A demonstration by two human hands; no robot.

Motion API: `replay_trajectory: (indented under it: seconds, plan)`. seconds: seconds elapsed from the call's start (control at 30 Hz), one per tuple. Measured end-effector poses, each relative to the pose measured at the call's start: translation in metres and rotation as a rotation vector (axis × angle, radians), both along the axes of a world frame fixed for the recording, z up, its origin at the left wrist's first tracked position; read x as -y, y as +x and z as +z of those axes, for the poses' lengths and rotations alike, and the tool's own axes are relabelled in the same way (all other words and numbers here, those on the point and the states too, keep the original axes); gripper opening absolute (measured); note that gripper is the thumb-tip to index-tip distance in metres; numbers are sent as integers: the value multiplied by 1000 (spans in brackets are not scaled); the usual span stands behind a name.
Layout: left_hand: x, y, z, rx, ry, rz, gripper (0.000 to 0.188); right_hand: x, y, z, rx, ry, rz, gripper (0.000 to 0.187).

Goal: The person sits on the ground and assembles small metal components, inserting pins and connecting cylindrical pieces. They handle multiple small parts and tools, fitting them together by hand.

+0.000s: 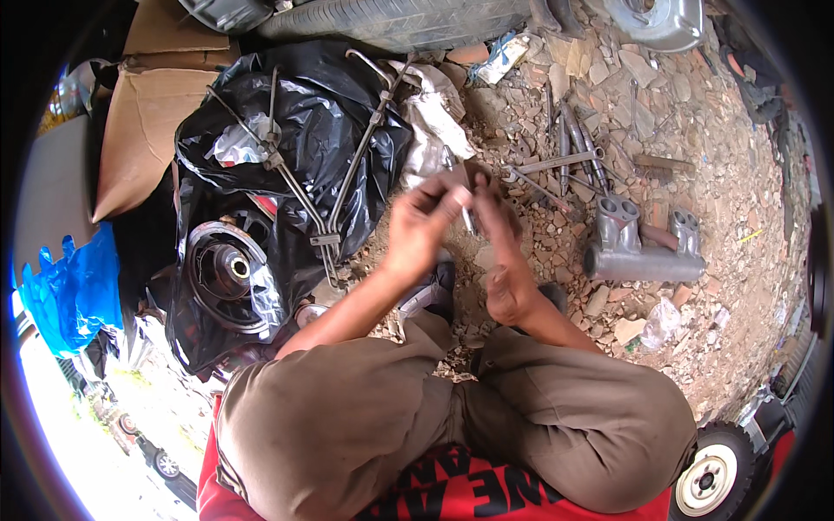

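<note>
My left hand [421, 224] is closed, with its thumb and fingers around a slim shiny metal rod [470, 220]. The rod's upper end shows just above the fingertips, and its middle is hidden. My right hand [500, 221] is right against the rod on its other side. Its fingers are dark and smeared by motion, so their grip does not show clearly. Both hands meet above the rubble ground, in front of my knees. A whitish cloth [433, 122] lies just beyond the left fingers.
A combination wrench [560, 161] and dark metal cylinders [573, 137] lie right of my hands. Nearer is a grey metal manifold [645, 260]. On the left, bent metal rods [300, 187] rest on a black plastic bag [326, 113], beside a round metal drum [228, 269]. A tire [391, 24] lies at the back.
</note>
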State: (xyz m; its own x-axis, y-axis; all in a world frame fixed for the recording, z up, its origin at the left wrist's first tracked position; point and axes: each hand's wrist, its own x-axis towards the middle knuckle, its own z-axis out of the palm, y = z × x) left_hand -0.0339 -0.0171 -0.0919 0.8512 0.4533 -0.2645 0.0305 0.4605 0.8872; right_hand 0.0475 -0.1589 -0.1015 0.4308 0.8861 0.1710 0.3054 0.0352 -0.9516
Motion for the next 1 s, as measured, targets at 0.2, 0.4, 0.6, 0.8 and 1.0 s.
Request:
replay_trajectory:
  seconds: [0.2, 0.4, 0.6, 0.8, 1.0]
  plan:
    - [22, -8, -2, 11, -13, -74, 26, -2, 7, -4, -52, 56, -28, 86]
    - [17, -10, -5, -14, 41, -118, 21, -1, 7, -4, -45, 58, -29, 84]
    - [2, -2, -2, 27, 28, -58, 24, 0, -4, -6, -29, 47, -61, 89]
    - [-15, -2, 0, 60, -39, 78, 25, 0, -2, 1, -76, 11, 32, 91]
    - [4, -5, -11, 55, -57, 32, 19, -2, -1, -4, -67, 51, 28, 86]
